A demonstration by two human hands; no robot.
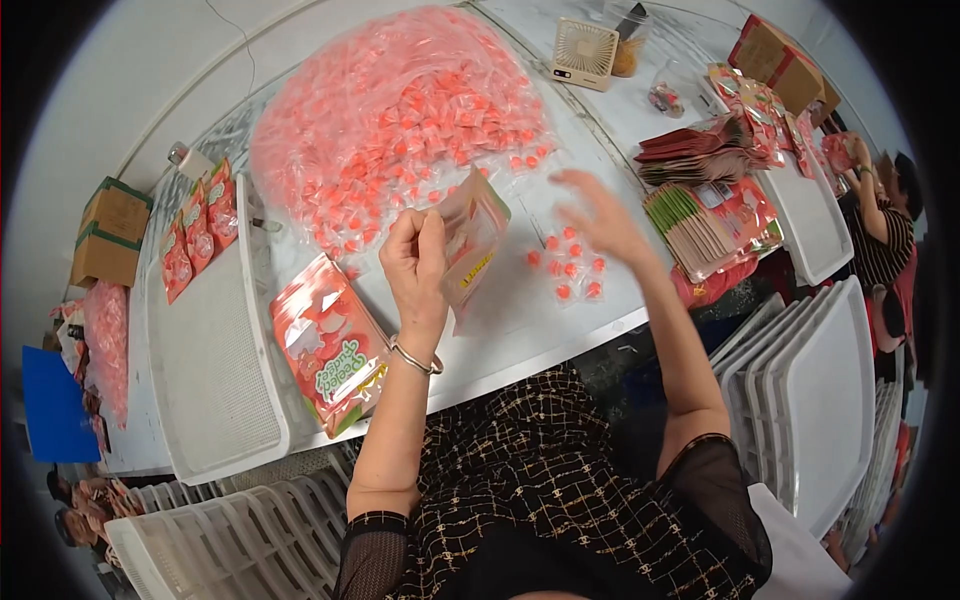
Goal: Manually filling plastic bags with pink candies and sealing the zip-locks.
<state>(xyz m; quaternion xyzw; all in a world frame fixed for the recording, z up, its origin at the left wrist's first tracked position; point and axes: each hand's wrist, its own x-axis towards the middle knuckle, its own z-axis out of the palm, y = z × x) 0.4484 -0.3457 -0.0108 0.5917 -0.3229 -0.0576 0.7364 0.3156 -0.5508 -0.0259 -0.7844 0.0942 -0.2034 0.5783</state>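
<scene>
My left hand (415, 255) is closed on the upper edge of a red and green printed pouch (472, 250), which it holds up tilted over the table. My right hand (605, 220), blurred by motion, is to the right of the pouch with its fingers apart and nothing visible in them. Just below it lie several small wrapped red candies (568, 265) in a loose group. Behind both hands, a big heap of the same candies (440, 125) spills from a large clear plastic bag (330, 90). A stack of flat printed pouches (330, 340) lies beside my left forearm.
At left, a white mesh tray (215, 380) carries a row of filled pouches (200, 235). More pouches (705, 225) are piled at right. A small fan (585, 52) stands at the back. Stacked white trays (815, 400) fill the lower right; another person (880, 215) is at far right.
</scene>
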